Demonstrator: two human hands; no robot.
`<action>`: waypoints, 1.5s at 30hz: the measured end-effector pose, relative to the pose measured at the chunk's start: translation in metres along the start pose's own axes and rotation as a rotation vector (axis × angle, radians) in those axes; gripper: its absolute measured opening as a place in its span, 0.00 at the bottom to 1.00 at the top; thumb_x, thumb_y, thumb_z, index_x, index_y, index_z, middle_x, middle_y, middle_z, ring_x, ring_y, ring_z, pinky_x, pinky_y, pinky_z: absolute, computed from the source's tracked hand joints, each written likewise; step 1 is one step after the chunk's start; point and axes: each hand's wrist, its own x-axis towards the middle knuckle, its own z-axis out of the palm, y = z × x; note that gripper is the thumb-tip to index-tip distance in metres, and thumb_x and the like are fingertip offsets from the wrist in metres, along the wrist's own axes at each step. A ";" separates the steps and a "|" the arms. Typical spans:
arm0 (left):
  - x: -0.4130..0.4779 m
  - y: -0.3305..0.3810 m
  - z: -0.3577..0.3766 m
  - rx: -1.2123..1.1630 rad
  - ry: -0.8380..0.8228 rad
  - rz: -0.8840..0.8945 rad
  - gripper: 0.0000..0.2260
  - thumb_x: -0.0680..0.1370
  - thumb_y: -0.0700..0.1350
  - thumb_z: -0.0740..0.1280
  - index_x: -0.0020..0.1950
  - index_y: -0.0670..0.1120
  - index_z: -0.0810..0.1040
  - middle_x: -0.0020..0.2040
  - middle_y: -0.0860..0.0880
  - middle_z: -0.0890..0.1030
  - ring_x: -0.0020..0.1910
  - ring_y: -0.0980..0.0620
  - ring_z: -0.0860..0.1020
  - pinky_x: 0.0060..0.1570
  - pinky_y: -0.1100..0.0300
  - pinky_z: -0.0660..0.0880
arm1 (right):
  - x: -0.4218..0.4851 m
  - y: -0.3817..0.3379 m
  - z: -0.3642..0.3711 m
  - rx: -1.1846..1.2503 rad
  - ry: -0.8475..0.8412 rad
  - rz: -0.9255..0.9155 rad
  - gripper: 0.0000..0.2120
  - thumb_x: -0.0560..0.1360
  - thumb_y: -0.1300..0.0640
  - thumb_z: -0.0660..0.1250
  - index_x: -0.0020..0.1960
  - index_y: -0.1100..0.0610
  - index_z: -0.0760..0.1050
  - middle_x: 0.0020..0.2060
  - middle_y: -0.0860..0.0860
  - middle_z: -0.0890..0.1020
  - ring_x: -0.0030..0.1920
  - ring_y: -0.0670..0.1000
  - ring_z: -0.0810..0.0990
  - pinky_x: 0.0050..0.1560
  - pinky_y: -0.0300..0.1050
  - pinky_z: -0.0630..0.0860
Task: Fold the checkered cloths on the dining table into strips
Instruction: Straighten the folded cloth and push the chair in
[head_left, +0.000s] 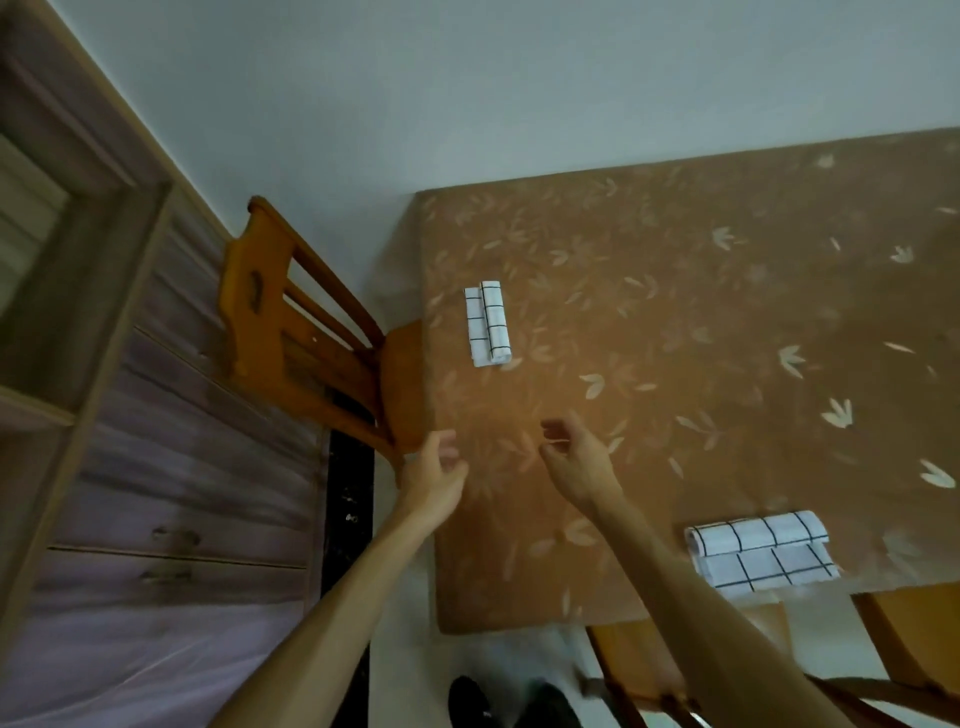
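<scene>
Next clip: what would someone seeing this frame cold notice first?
Two bare hands, left hand and right hand, reach out empty over the brown leaf-patterned tablecloth. Two folded checkered cloths lie apart: far cloth ahead of the hands, near cloth at the table's near edge, right of the right forearm.

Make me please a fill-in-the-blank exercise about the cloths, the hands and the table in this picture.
1. The number of folded checkered cloths on the table is ____.
2. Both hands hold ____.
3. The tablecloth is brown with a pattern of ____.
4. The chair at the table's left end is made of ____.

Missing words: two; nothing; leaves; wood
</scene>
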 end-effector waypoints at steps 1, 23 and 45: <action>0.011 0.004 -0.003 0.009 0.009 0.016 0.17 0.82 0.41 0.65 0.70 0.50 0.72 0.61 0.51 0.78 0.59 0.51 0.77 0.60 0.53 0.77 | 0.011 -0.007 0.001 -0.025 0.005 -0.008 0.16 0.77 0.61 0.63 0.64 0.57 0.78 0.58 0.53 0.82 0.55 0.51 0.81 0.57 0.40 0.74; 0.261 0.110 0.053 0.221 0.193 -0.112 0.09 0.82 0.45 0.65 0.62 0.47 0.79 0.60 0.51 0.80 0.60 0.49 0.80 0.55 0.59 0.78 | 0.276 -0.041 0.048 -0.230 -0.168 -0.037 0.20 0.80 0.57 0.63 0.70 0.58 0.68 0.63 0.57 0.75 0.59 0.58 0.77 0.57 0.53 0.75; 0.307 0.087 0.005 0.153 0.223 -0.045 0.13 0.79 0.39 0.70 0.63 0.46 0.78 0.59 0.48 0.83 0.57 0.49 0.82 0.55 0.57 0.79 | 0.311 -0.080 0.089 -0.116 -0.185 -0.111 0.18 0.78 0.62 0.66 0.67 0.62 0.70 0.64 0.58 0.75 0.59 0.57 0.78 0.56 0.48 0.76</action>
